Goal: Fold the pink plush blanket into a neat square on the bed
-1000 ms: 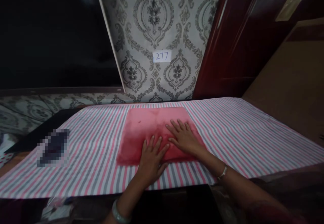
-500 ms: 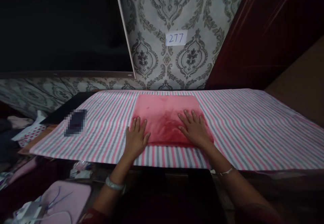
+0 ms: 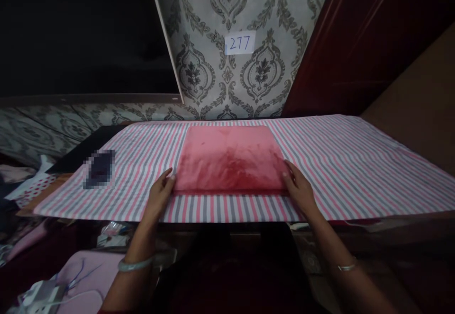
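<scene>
While the folded red cloth (image 3: 229, 157) lies flat at the middle of the striped sheet (image 3: 355, 172), the left hand (image 3: 159, 194) touches its near-left corner and the right hand (image 3: 301, 188) its near-right corner, fingers loosely spread and closed on nothing. Bare sheet runs wide on both sides. A blurred dark object (image 3: 99, 168) rests well left, and a paper tag (image 3: 240, 43) hangs on the wallpaper (image 3: 213, 67).

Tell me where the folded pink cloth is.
The folded pink cloth lies mid-frame on the striped sheet, between the left hand and right hand.
</scene>
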The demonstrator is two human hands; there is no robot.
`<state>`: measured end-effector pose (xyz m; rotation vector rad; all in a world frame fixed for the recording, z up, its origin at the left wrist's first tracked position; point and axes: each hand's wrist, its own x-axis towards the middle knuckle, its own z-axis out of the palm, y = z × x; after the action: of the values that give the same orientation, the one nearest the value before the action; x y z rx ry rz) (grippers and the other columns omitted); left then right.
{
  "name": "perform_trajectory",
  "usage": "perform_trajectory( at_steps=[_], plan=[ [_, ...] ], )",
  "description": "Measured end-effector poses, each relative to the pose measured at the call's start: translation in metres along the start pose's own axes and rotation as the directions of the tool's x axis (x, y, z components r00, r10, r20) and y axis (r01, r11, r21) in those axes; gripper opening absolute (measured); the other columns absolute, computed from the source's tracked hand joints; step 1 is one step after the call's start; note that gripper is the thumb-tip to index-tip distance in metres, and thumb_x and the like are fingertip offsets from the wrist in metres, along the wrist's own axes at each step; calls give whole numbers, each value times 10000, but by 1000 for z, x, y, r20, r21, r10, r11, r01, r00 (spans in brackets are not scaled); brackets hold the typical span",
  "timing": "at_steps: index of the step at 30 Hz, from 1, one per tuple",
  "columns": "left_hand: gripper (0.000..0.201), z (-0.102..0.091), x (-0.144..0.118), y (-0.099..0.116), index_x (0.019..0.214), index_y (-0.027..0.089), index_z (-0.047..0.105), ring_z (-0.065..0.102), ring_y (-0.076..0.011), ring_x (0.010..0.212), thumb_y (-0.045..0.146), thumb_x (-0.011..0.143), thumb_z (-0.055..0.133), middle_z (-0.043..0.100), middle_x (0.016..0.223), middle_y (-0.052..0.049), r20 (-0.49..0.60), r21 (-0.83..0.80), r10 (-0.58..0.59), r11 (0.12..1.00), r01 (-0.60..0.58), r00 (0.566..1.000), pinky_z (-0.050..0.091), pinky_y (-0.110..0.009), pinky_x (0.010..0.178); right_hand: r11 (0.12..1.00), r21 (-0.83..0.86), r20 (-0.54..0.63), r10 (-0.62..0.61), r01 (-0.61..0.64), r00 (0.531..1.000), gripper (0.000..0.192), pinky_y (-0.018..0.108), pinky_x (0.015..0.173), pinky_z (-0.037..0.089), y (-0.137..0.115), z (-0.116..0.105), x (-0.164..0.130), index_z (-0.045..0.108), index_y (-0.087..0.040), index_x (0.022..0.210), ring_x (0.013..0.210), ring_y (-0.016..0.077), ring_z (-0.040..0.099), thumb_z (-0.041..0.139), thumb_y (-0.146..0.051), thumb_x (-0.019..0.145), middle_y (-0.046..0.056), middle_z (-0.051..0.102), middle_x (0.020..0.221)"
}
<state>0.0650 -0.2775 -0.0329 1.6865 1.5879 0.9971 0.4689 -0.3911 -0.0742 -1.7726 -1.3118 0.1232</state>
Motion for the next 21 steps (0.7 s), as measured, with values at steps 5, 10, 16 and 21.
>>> perform_trajectory(
  at_steps=[5,10,16,21],
  plan=[
    [725,-3,12,11,1326,140,606,665,-301,1080,618,780,611,725,1110,-133,103,-118,-127,983,139,986,518,-419,950,963,82,87,251,-258,964,644,512,1075,440,13,-2,4,565,-239,1386,1266,330,563,431,-646,905,106,630,1351],
    [720,12,21,7,1327,140,596,664,-310,1059,558,749,686,717,1073,-133,50,-66,-102,992,105,994,514,-447,945,968,128,122,199,-214,972,727,518,1114,402,9,8,12,510,-218,1427,1317,341,521,550,-636,834,121,560,1434],
    [840,9,11,11,1494,189,425,682,-240,1010,549,780,681,689,1115,-112,94,-324,-148,931,171,984,524,-387,917,931,275,122,213,-239,969,844,503,1067,449,4,6,5,268,-204,1559,1322,320,518,535,-597,862,161,489,1486],
    [843,-13,2,3,1551,209,326,703,-235,963,503,816,614,740,1047,-67,224,-394,-58,908,145,973,532,-387,918,963,271,127,-35,-1,991,624,480,1196,280,18,-6,-14,282,-296,1560,1470,232,317,382,-387,950,62,361,1593]
  ],
)
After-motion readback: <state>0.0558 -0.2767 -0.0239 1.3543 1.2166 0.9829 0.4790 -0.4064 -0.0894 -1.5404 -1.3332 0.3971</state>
